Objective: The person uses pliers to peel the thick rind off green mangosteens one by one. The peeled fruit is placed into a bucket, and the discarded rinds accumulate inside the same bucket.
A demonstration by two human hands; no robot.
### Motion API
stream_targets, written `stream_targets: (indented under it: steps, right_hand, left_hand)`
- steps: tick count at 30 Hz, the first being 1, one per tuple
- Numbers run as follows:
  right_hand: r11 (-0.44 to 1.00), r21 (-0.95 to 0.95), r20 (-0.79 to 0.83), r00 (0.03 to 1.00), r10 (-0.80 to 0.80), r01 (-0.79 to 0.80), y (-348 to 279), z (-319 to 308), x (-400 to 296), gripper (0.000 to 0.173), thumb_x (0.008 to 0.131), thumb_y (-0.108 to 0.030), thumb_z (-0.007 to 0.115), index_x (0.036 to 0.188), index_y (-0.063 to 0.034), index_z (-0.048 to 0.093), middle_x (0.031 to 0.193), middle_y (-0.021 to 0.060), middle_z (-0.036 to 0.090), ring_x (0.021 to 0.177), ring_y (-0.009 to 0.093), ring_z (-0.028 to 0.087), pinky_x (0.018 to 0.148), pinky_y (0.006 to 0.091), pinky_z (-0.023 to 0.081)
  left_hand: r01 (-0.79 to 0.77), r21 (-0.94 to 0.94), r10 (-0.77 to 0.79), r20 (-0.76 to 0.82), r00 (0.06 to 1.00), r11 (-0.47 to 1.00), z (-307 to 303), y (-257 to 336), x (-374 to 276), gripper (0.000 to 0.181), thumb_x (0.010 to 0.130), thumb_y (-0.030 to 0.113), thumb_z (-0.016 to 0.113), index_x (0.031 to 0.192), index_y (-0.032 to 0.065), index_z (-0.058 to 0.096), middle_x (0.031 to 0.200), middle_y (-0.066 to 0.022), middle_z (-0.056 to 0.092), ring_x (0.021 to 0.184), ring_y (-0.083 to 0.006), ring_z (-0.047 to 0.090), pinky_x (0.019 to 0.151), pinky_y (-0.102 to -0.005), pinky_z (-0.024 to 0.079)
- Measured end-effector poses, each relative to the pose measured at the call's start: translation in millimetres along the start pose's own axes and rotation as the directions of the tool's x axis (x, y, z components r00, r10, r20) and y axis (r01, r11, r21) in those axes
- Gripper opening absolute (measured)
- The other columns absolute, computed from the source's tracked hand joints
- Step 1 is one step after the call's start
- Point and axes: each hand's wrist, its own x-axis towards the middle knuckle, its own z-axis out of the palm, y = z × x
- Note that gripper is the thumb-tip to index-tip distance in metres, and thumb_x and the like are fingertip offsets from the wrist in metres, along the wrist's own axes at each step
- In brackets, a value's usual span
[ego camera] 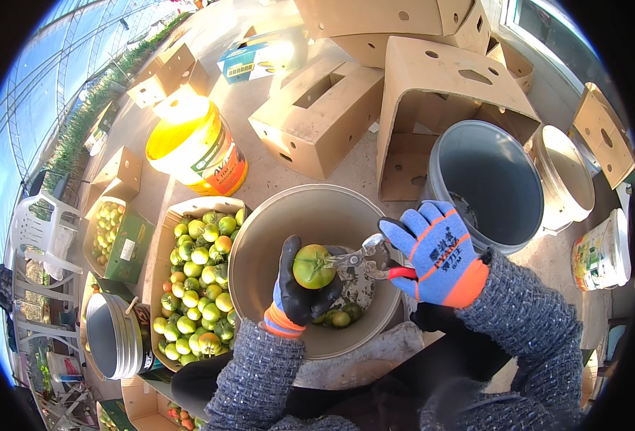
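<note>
My left hand (305, 285), in a glove with a black palm and an orange cuff, holds a green tomato with a reddish tinge (313, 265). In my right hand (436, 253), gloved in blue and orange, are red-handled pruning shears (374, 257); their tips are at the tomato's stem end. Both hands are over a large grey bucket (388, 323). A few green tomatoes (341, 318) and small dark scraps lie at its bottom. Left of the bucket, a cardboard box (158, 301) is full of green tomatoes, some partly orange.
A yellow bucket (226, 167) stands ahead, left. Cardboard boxes (317, 118) lie beyond. An empty grey bucket (436, 183) and white buckets (584, 210) stand on the right. Another grey bucket (126, 336), a green box of tomatoes (137, 237) and a white plastic chair (26, 215) are left.
</note>
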Motion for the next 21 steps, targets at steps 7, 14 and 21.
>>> stream_targets:
  steps: [7, 14, 21]
  right_hand:
    - [0.999, -0.041, 0.095, 0.995, 0.013, -0.009, -3, 2, -2, 0.063, 0.080, -0.048, 0.066, 0.128, -0.0085, 0.056, 0.106, 0.0114, 0.055, 0.099, 0.029, 0.050, 0.089, 0.0453, 0.038]
    - [0.998, -0.059, 0.112, 0.993, 0.040, -0.033, -3, 7, -3, 0.062, 0.075, -0.040, 0.070, 0.125, -0.0057, 0.059, 0.102, 0.0115, 0.055, 0.095, 0.029, 0.051, 0.090, 0.0449, 0.037]
    - [1.000, -0.005, 0.149, 0.989, 0.023, -0.023, 4, 21, -6, 0.064, 0.076, -0.045, 0.068, 0.128, -0.0083, 0.059, 0.102, 0.0107, 0.055, 0.095, 0.028, 0.051, 0.087, 0.0436, 0.037]
  left_hand:
    - [-0.120, 0.102, 0.120, 0.005, 0.993, 0.988, 1, -9, -1, 0.089, 0.079, -0.007, 0.068, 0.148, 0.0058, 0.013, 0.117, -0.0175, 0.061, 0.103, -0.0259, 0.064, 0.093, -0.0400, 0.051]
    - [-0.080, 0.295, 0.070, 0.042, 0.997, 0.952, -1, -14, -1, 0.090, 0.078, -0.005, 0.070, 0.147, 0.0034, 0.013, 0.113, -0.0169, 0.064, 0.100, -0.0267, 0.065, 0.092, -0.0396, 0.051]
    - [-0.041, 0.199, 0.062, -0.100, 0.993, 0.979, 6, -33, -13, 0.074, 0.074, 0.010, 0.083, 0.133, -0.0013, 0.041, 0.103, -0.0150, 0.062, 0.084, -0.0284, 0.065, 0.073, -0.0408, 0.054]
